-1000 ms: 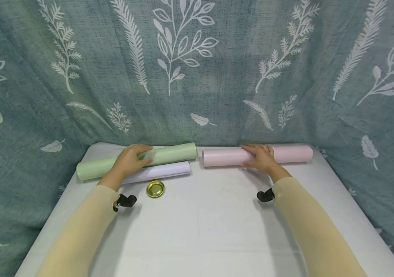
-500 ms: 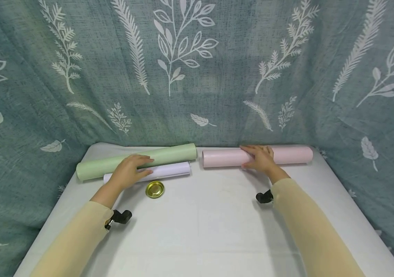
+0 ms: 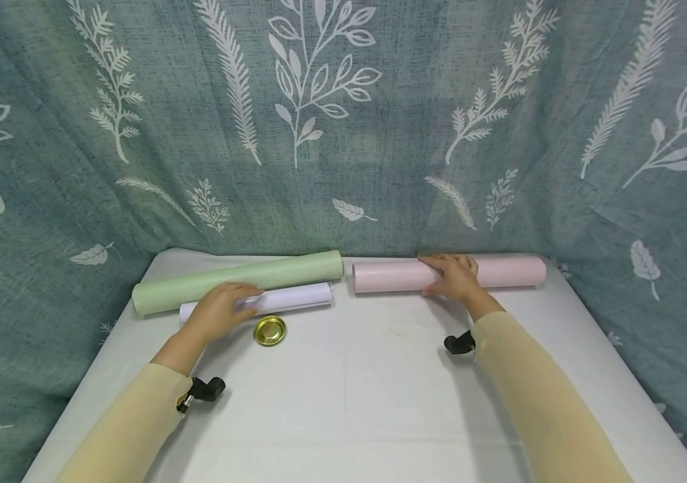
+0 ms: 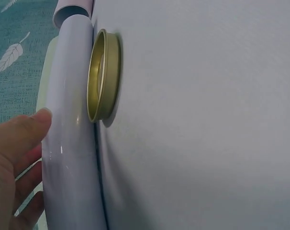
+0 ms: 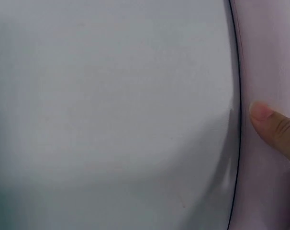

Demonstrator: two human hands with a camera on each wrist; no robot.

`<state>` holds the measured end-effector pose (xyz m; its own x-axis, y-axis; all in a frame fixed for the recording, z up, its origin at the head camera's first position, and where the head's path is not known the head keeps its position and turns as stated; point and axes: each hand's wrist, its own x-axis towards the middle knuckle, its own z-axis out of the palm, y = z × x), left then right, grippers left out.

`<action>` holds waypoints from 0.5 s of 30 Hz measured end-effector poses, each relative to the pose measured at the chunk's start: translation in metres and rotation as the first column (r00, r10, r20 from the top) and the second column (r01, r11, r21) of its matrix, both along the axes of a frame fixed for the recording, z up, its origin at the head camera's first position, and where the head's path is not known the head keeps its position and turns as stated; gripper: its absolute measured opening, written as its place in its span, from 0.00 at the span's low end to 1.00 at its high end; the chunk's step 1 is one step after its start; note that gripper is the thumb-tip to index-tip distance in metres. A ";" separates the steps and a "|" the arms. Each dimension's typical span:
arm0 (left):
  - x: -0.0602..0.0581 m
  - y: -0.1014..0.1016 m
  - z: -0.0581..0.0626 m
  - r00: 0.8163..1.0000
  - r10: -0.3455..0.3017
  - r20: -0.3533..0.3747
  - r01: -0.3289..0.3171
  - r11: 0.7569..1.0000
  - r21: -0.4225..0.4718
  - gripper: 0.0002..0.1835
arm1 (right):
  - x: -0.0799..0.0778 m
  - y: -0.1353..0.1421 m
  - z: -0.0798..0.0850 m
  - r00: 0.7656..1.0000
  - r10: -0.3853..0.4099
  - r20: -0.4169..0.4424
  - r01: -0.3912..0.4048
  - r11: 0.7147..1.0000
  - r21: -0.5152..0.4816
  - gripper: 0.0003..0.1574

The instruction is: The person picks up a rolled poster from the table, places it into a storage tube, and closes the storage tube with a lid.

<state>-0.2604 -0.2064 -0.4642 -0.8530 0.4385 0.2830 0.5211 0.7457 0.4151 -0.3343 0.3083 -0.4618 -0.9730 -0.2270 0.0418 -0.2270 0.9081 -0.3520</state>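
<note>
My left hand [image 3: 223, 312] is over the thin white-lavender roll [image 3: 295, 297], fingers loosely bent and spread. In the left wrist view its thumb [image 4: 30, 127] overlaps the far edge of that glossy roll, and the fingers are partly hidden behind it. Just behind lies a thicker light green roll [image 3: 289, 270]. A round gold lid-like dish [image 3: 270, 331] sits by the lavender roll's near side. On the right, my right hand [image 3: 457, 276] grips the pink roll [image 3: 509, 270] from above, thumb [image 5: 274, 129] on its near side and fingers across the top.
A white cloth [image 3: 343, 402] covers the table. The teal leaf-print curtain [image 3: 380, 194] hangs close behind the rolls and down both sides. Each wrist carries a small black camera mount [image 3: 207, 389].
My left hand has drawn back toward me, from the green roll to over the lavender one, uncovering the latter's left end. The right hand stays on the pink roll.
</note>
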 end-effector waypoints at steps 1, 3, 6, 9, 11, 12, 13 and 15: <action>0.000 -0.001 -0.001 1.000 -0.007 -0.003 0.007 1.000 0.004 0.21 | 0.000 0.000 0.000 1.000 0.001 0.001 -0.001 1.000 0.001 0.52; 0.000 -0.002 -0.004 1.000 -0.021 -0.012 0.021 1.000 0.012 0.21 | 0.001 0.000 0.001 1.000 0.005 0.005 -0.005 1.000 0.001 0.52; 0.000 -0.001 -0.007 1.000 -0.026 -0.013 0.026 1.000 0.013 0.21 | 0.002 0.000 0.003 1.000 0.015 0.013 -0.015 1.000 0.004 0.51; 0.001 0.000 -0.006 1.000 -0.016 -0.005 0.016 1.000 0.004 0.20 | 0.002 0.001 0.004 1.000 0.024 0.016 -0.024 1.000 0.017 0.51; 0.002 0.000 -0.006 1.000 -0.009 0.000 0.009 1.000 0.001 0.20 | 0.002 0.001 0.005 0.999 0.030 0.013 -0.030 0.999 0.031 0.52; 0.003 0.000 -0.005 1.000 -0.005 0.003 0.005 1.000 0.003 0.20 | 0.002 0.001 0.006 1.000 0.029 0.010 -0.030 0.999 0.042 0.52; 0.003 0.000 -0.006 1.000 -0.003 0.008 0.003 1.000 0.005 0.20 | 0.002 0.000 0.006 0.999 0.031 0.008 -0.032 0.998 0.050 0.52; 0.003 -0.001 -0.006 1.000 0.003 0.017 -0.003 1.000 0.010 0.20 | 0.003 0.000 0.008 0.999 0.037 0.005 -0.038 0.997 0.062 0.52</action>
<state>-0.2575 -0.2069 -0.4701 -0.8589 0.4334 0.2729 0.5119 0.7428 0.4314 -0.3309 0.3081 -0.4534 -0.9639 -0.2654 0.0231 -0.2602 0.9190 -0.2963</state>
